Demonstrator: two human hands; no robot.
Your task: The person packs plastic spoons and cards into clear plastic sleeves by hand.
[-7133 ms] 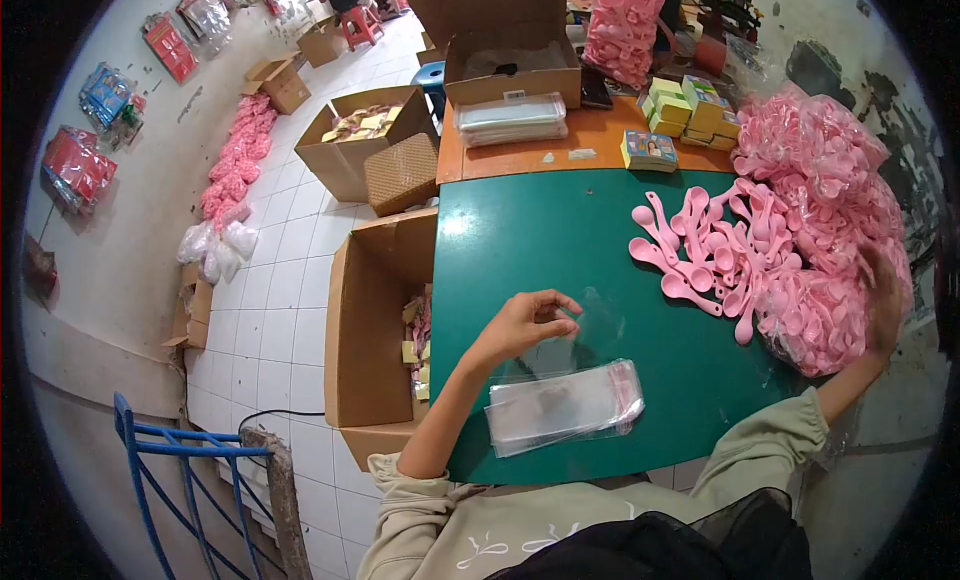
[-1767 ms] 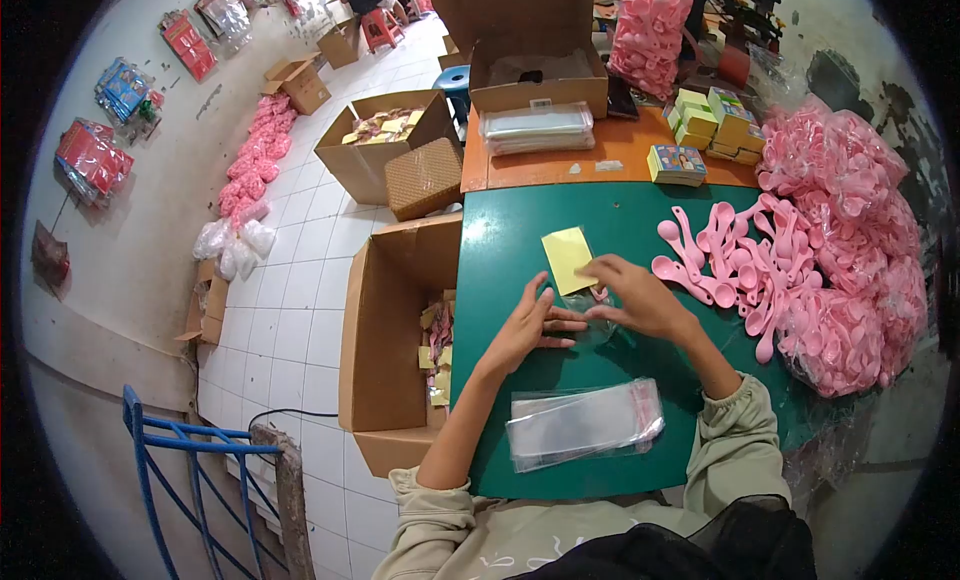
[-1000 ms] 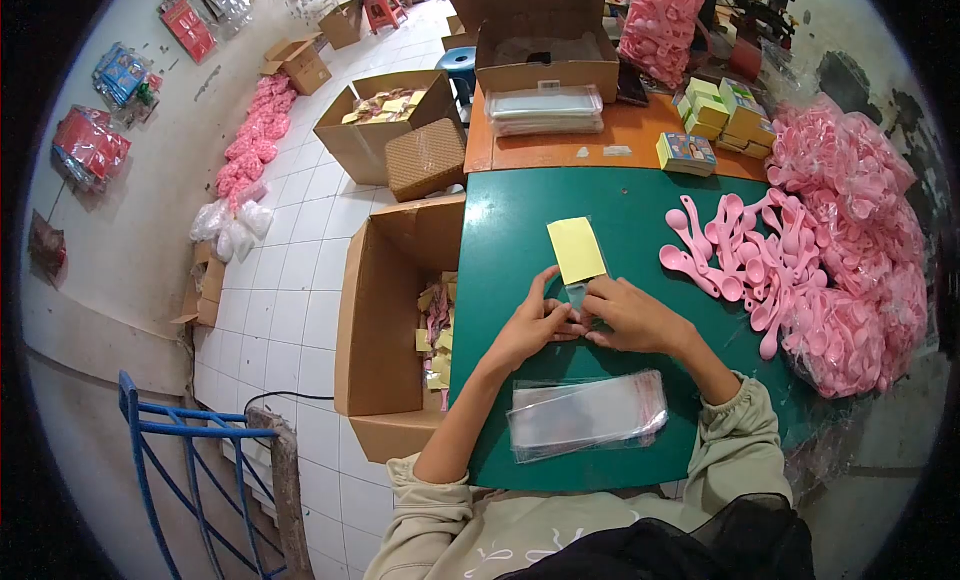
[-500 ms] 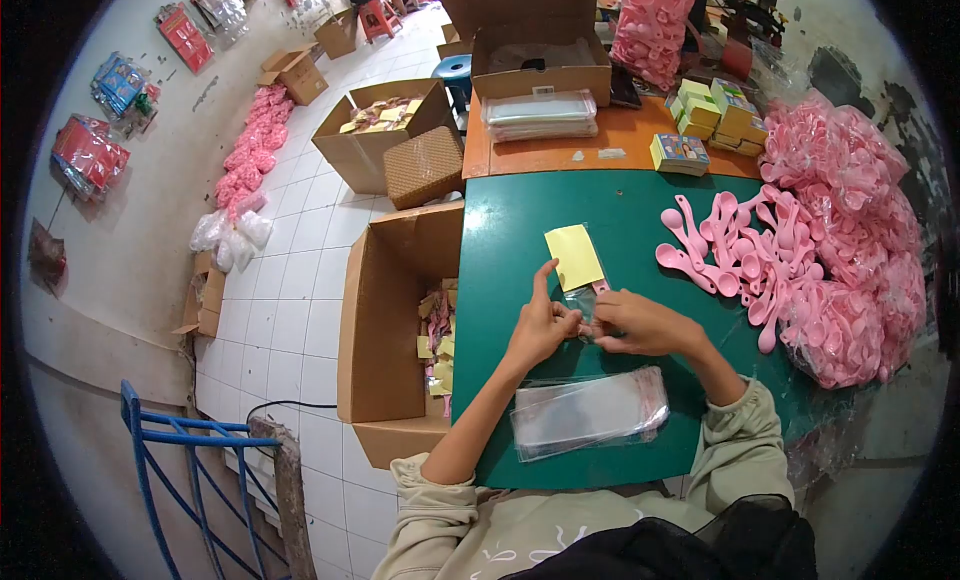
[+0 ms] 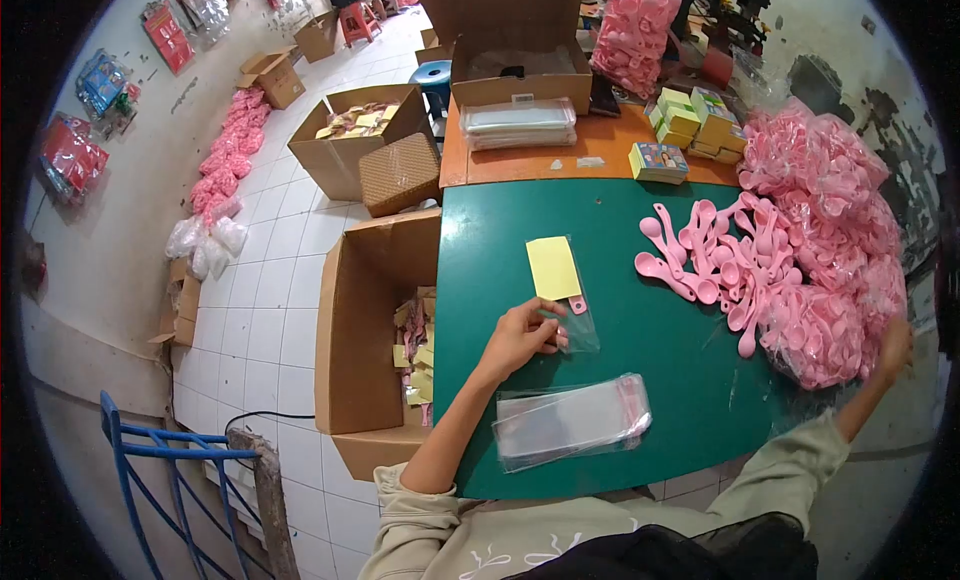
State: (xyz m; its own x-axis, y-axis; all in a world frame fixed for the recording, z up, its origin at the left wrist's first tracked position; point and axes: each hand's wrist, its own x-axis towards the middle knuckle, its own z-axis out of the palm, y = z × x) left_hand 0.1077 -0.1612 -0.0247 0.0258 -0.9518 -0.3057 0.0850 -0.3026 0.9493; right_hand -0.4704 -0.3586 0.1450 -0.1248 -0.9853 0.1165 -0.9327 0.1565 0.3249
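Observation:
A clear plastic bag [image 5: 582, 330] lies on the green table [image 5: 520, 210], with a yellow card [image 5: 553, 268] and the pink end of a spoon [image 5: 577, 305] showing in it. My left hand [image 5: 522, 338] rests at the bag's lower left, fingers curled around its edge. Far to the right, my right hand [image 5: 895, 350] is beside the large bags of pink spoons [image 5: 820, 330]; its fingers are too unclear to read. Loose pink spoons [image 5: 735, 255] lie between the hands. A stack of clear bags [image 5: 570, 420] sits near the front edge.
An open carton [image 5: 345, 330] with packed yellow-card items stands against the table's left side. Behind it are another filled carton [image 5: 310, 155] and a woven box [image 5: 400, 175]. Card stacks [image 5: 658, 162] and more clear bags [image 5: 518, 125] lie on the orange surface. A person sits far back.
My right hand has left the bag and moved far right to the large spoon bags. My left hand stays at the bag. The view has shifted slightly.

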